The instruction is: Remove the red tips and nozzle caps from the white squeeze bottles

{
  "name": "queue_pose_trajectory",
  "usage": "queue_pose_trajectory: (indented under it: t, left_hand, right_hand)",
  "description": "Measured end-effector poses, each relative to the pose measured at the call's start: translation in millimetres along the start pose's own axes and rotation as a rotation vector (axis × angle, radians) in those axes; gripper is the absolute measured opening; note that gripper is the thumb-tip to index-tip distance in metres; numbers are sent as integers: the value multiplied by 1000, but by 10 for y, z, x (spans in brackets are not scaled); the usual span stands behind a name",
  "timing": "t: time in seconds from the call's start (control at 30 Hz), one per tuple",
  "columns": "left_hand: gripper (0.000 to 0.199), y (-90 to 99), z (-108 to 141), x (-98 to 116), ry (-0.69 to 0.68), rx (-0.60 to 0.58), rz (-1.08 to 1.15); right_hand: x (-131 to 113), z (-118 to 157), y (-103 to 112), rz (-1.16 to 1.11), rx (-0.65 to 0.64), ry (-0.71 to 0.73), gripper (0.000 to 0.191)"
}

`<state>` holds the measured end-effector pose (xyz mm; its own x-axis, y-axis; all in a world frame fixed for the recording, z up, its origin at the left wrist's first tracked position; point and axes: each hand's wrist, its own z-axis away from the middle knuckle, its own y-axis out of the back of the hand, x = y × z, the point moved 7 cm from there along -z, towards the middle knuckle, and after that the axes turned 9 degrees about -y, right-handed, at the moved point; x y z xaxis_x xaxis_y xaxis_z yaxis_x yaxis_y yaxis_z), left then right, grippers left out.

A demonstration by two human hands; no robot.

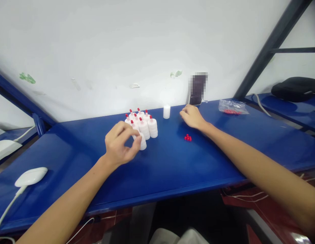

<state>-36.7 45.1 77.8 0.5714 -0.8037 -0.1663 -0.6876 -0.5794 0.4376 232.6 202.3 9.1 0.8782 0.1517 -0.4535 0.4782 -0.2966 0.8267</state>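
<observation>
Several white squeeze bottles (152, 128) with red-tipped nozzles stand upright in a tight cluster left of centre. My left hand (120, 141) pinches the top of a white squeeze bottle (143, 142) at the front of this cluster; the fingers hide its tip. One white bottle (166, 112) stands apart near the wall, with no red tip showing. My right hand (193, 116) rests by the back edge to its right, fingers curled inward; whatever is in them is hidden. Small red caps (188, 137) lie in a little group in front of my right hand.
A clear plastic bag (233, 107) with red caps lies at the back right of the blue table (172, 173). A blurred-out dark phone-like object (197, 89) leans on the wall. A white device (31, 177) with a cable sits at the left.
</observation>
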Motion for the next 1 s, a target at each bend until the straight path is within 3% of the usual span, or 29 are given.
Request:
queue_pose_trajectory:
  t: [0.07, 0.13, 0.23, 0.27, 0.37, 0.47, 0.6, 0.73, 0.83, 1.0]
  left_hand:
    - [33, -79, -45, 185, -36, -89, 92]
    - [42, -286, -30, 272, 133, -274, 263]
    - [24, -693, 80, 464, 288, -610, 448]
    - [17, -813, 104, 517, 289, -695, 441]
    - [23, -1127, 79, 604, 158, -835, 271]
    - [29, -1398, -15, 582, 91, -873, 136]
    - [30, -1615, -122, 512, 175, -847, 198]
    - [22, -1679, -105, 454, 316, -824, 308]
    - [18, -1709, -91, 433, 350, -801, 351]
    - [10, -1721, -65, 415, 391, -744, 438]
  right_hand:
    - [43, -25, -49, 45, 0, -3, 34]
    - [69, -39, -96, 51, -8, 2, 35]
    - [79, -47, -120, 35, -11, 26, 36]
    - [75, -47, -111, 26, -6, 38, 37]
    - [51, -35, -68, 0, 11, 76, 38]
    - [-5, 0, -67, -10, -21, 139, 34]
    - [-77, 45, -92, -77, -76, 191, 30]
    - [-80, 51, -74, -123, -57, 105, 33]
    - [-109, 76, -16, -163, -4, 59, 31]
    - [-252, 174, 148, -294, 83, 113, 36]
